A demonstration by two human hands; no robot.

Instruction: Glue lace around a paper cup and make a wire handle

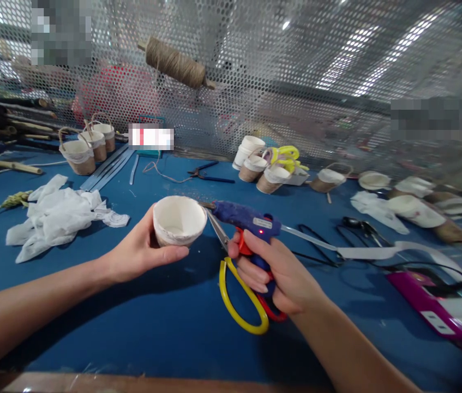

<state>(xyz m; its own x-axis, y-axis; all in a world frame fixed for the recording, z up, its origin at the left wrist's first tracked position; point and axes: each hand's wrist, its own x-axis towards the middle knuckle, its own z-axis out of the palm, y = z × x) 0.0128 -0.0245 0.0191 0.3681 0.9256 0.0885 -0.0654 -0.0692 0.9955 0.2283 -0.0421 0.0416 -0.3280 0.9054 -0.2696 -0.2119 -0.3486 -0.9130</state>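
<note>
Here, left grip [144, 250] half-encircles cup [179, 225]; right grip [277, 267] clasps glue gun [245, 216].

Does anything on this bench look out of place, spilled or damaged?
I see no spill or clear damage. Slightly awkward: the scissors appear to lie beneath the glue gun and right hand, cluttering the working spot. The crumpled white material at left looks untidy.

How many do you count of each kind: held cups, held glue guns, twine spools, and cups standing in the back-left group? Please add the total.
Held cup: 1
Held glue gun: 1
Twine spool: 1
Back-left cups: 3
Total: 6
</note>
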